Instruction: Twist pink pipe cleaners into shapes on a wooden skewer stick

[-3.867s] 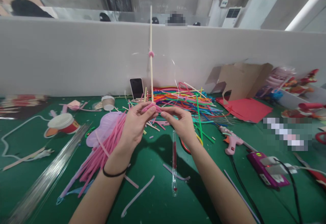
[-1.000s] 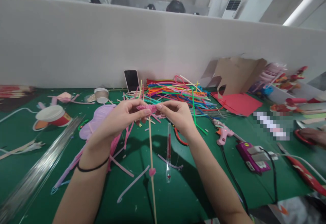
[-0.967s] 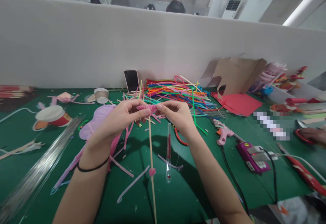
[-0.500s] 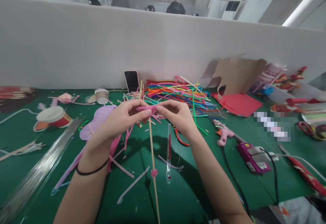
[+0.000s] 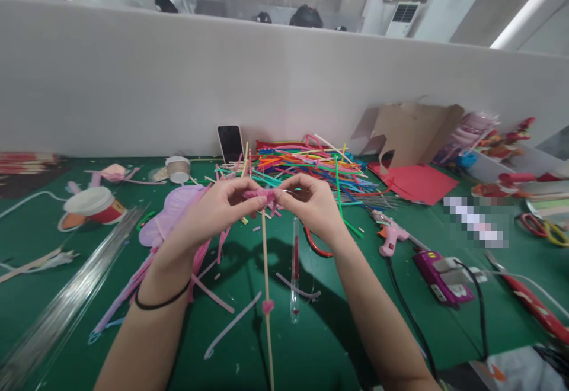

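Observation:
Both hands meet in the middle above the green table [image 5: 347, 343]. My left hand [image 5: 222, 210] and my right hand [image 5: 309, 204] pinch a small pink pipe-cleaner piece [image 5: 263, 194] fixed at the top of a thin wooden stick [image 5: 267, 272]. The stick hangs down toward me and carries a small pink knot [image 5: 267, 306] lower down. Fingers of both hands are closed on the pink piece. A black band circles my left wrist.
A heap of coloured pipe cleaners [image 5: 306, 163] lies behind the hands, with pink ones [image 5: 146, 272] at left. A phone [image 5: 230, 143], paper cup [image 5: 91, 204], tape roll [image 5: 178, 169], pink glue gun [image 5: 391, 237], purple device [image 5: 440, 281], red paper [image 5: 415, 180] and cardboard [image 5: 409, 133] surround them.
The stick, upright 3.9 s ago, now hangs downward from the pink piece. Over the last second the hands shifted slightly lower; fingers keep working the pink piece.

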`<state>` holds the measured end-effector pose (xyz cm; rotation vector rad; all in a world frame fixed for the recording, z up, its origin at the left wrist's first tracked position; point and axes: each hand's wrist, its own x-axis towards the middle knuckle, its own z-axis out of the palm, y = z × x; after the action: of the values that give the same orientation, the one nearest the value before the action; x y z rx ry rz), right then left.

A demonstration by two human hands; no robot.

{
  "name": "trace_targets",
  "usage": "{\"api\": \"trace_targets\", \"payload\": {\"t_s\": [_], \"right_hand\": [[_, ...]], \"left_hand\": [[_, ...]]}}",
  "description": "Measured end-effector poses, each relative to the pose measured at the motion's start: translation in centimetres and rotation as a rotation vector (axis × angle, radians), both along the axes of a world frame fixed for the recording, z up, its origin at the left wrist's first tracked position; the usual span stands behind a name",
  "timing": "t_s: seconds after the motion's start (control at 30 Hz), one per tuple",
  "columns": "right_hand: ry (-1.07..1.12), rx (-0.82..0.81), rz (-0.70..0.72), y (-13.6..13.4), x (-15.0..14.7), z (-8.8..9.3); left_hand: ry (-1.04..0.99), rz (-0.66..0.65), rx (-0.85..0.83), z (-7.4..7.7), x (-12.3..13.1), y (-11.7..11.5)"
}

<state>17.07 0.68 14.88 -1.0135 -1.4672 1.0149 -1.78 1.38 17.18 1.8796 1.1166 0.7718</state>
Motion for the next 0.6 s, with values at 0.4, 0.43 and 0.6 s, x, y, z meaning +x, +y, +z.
{"api": "trace_targets", "payload": {"t_s": [0.4, 0.43, 0.6], "right_hand": [[-0.054, -0.05, 0.304, -0.1, 1.4, 0.6], [-0.095, -0.052, 0.322, -0.1, 1.7, 0.6], [-0.263, -0.069, 0.422, 0.0, 2.7, 0.7]], "left_hand": [[0.012, -0.086, -0.047, 0.2, -0.3, -0.4], [0.015, -0.096, -0.057, 0.3, -0.4, -0.4], [0.085, -0.136, -0.085, 0.4, -0.3, -0.5]]}}
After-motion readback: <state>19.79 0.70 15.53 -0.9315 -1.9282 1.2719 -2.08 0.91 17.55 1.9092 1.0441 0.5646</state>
